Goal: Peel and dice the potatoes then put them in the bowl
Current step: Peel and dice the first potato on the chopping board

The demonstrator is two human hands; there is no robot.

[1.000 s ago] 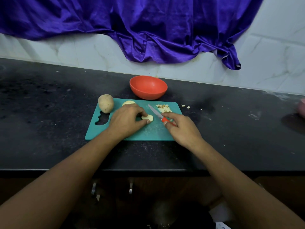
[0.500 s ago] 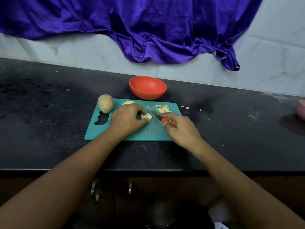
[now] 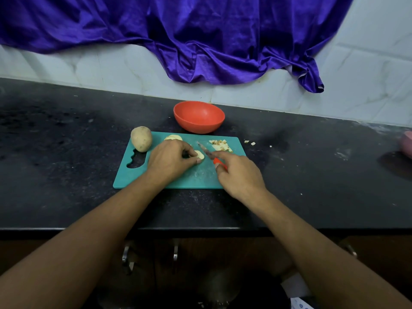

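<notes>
Since the earlier frame the knife [image 3: 206, 151] has edged toward 9 o'clock, its blade now just beside the potato slice [image 3: 200, 154].

The left grip [image 3: 169, 159] is curled, thumb and fingertips pinching that slice flat on the teal cutting board [image 3: 196, 177]. The right grip [image 3: 238, 175] is closed round the knife's red handle, forefinger laid along the blade.

Status, as judged:
- One potato appears peeled and partly diced. A small heap of diced pieces [image 3: 219, 145] lies at the board's 1 o'clock, and more slices [image 3: 173, 137] wait at 12 o'clock of the left grip.
- A whole unpeeled potato [image 3: 141, 142] sits at the board's 10 o'clock corner.
- The red bowl [image 3: 198, 126], on the worktop [image 3: 66, 152] at 12 o'clock beyond the board, shows no potato inside.
- A few stray bits [image 3: 249, 142] lie off the board at 2 o'clock.

Well under half done.
</notes>
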